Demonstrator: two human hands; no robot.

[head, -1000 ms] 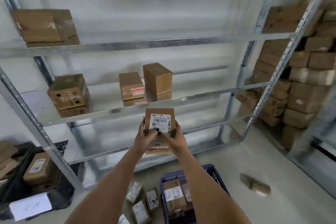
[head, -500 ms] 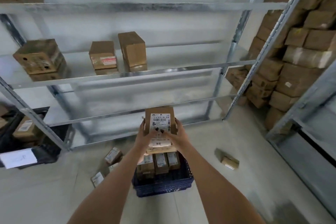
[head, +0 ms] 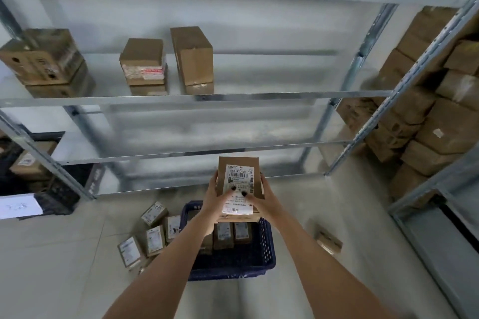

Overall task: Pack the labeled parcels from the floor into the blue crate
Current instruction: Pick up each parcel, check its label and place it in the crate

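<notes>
I hold a brown cardboard parcel [head: 239, 175] with a white barcode label in both hands, above the far end of the blue crate [head: 267, 248]. My left hand [head: 216, 201] grips its left side and my right hand [head: 264, 201] its right side, thumbs pressed on the label. The crate stands on the floor below my arms, with labeled parcels [head: 234, 233] standing inside it. Several more labeled parcels [head: 154, 238] lie on the floor just left of the crate. One small parcel [head: 328, 241] lies alone on the floor to the right.
A metal shelf rack [head: 197, 97] stands behind the crate, with three brown boxes [head: 191, 57] on its middle shelf. Stacked cartons [head: 427, 116] fill the right side. A dark bin with boxes [head: 31, 168] sits at the left, and another rack's frame [head: 425, 189] at the right.
The view has tilted down and pulled back, bringing the whole crate and floor parcels into sight. The parcel stays gripped in both hands, now lower over the crate.
</notes>
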